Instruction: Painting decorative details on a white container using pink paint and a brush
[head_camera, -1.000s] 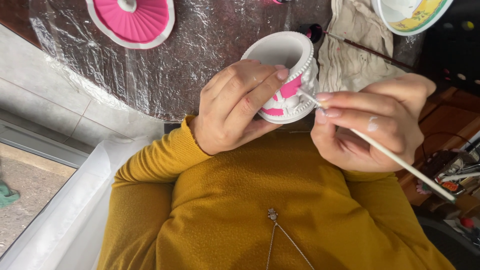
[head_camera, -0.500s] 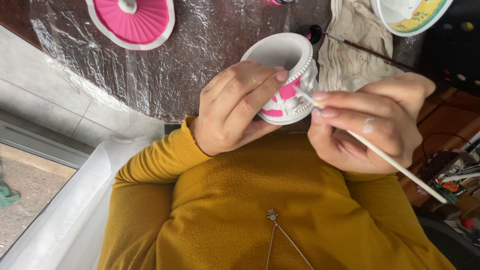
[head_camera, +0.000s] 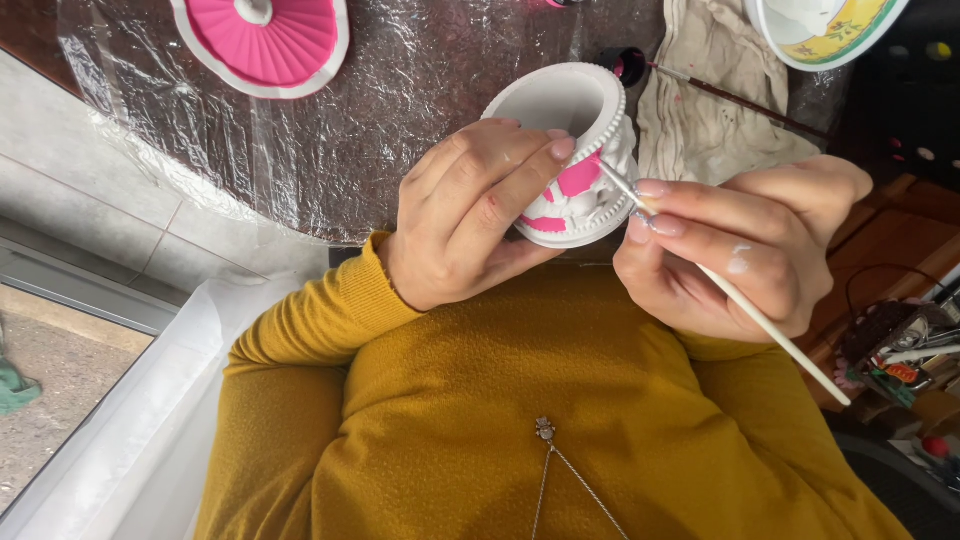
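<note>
Left hand (head_camera: 470, 215) raised before chest, palm turned toward body, fingers curled and pressed together, fingertips (head_camera: 560, 148) reaching furthest right, thumb tucked underneath. Left wrist bent, forearm in mustard sleeve (head_camera: 320, 320) running down-left to bent elbow. Right hand (head_camera: 740, 245) close beside left, not touching it, in pinch grip: thumb and first fingers (head_camera: 655, 190) closed together, pointing left, remaining fingers folded into palm. White smear on right index knuckle. Right forearm mostly hidden behind hand.

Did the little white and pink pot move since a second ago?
No. The white and pink pot sits in the same spot against the pink ribbed disc on the table, held by the left hand while the right hand holds the brush.
</note>
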